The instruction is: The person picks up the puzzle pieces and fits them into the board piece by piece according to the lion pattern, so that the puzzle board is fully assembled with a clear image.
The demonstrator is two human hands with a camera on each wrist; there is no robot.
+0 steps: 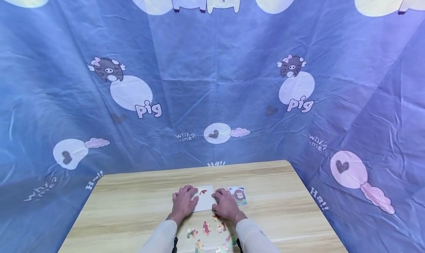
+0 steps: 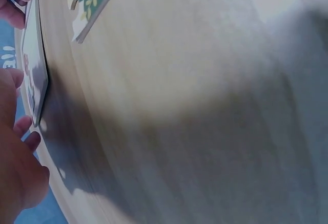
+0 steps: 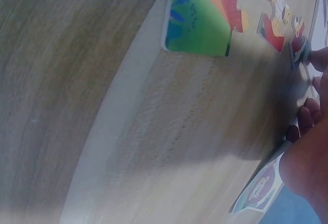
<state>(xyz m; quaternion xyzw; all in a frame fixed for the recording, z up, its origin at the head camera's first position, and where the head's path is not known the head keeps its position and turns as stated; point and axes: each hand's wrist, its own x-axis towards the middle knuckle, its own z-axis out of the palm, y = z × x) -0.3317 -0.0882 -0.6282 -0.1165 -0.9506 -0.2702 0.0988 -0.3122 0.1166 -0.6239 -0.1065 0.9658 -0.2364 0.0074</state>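
A white card [image 1: 205,204] with a small red picture lies on the table between both hands. My left hand [image 1: 184,202] holds the card's left side, thumb near its edge and fingers bent at the far corner. Its fingers [image 2: 21,125] show beside the card in the left wrist view. At the opposite side my right hand [image 1: 227,205] grips the right edge with curled fingers. Parts of the fingertips are hidden. Nearer the body lie several loose jigsaw pieces, among them a red piece [image 1: 206,228] and a green-cornered piece [image 3: 200,29].
A small lion picture card [image 1: 240,196] lies just right of the right hand. More pieces, such as a greenish one [image 1: 191,233], are spread between the forearms. The wooden table [image 1: 132,197] ends at a blue patterned cloth [image 1: 216,98] behind and at the sides.
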